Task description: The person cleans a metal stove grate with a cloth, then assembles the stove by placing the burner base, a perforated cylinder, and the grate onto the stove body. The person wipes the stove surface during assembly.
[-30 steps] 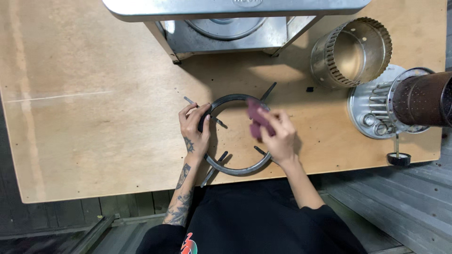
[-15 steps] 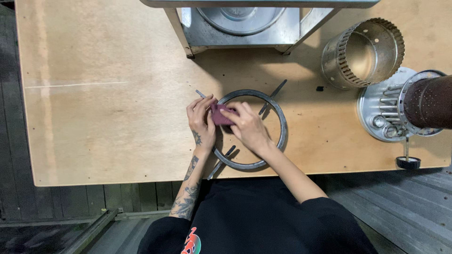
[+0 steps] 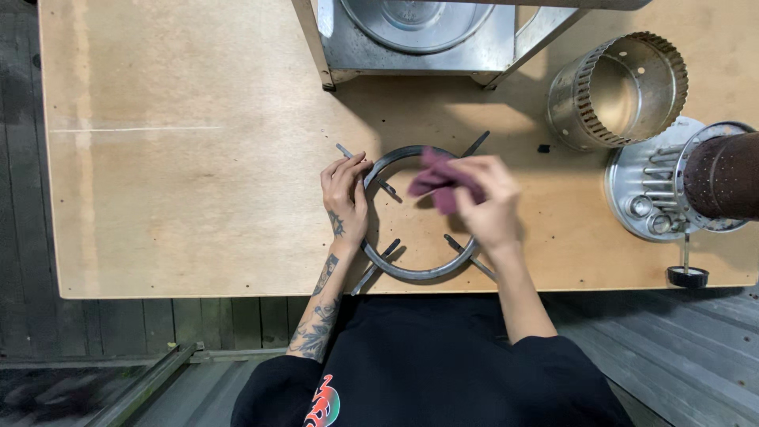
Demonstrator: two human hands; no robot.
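A left hand (image 3: 345,199) presses the left rim of a dark round metal burner ring (image 3: 415,212) on a plywood table (image 3: 198,182). The right hand (image 3: 490,207) grips a purple cloth (image 3: 436,180) over the ring's far side.

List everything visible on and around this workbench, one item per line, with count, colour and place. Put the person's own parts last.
ring-shaped pan support: 1, dark grey metal, flat on the table near its front edge, prongs sticking in and out
cloth: 1, dull purple, over the ring's upper right part
table: 1, light plywood, fills most of the view
square metal housing: 1, silver, top centre
toothed metal cylinder: 1, silver, lying on its side, upper right
burner base: 1, silver, right edge
perforated cylinder: 1, rusty brown, above the burner base
small knob: 1, black, front right corner
left hand: rests on the ring's left side
right hand: grips the cloth
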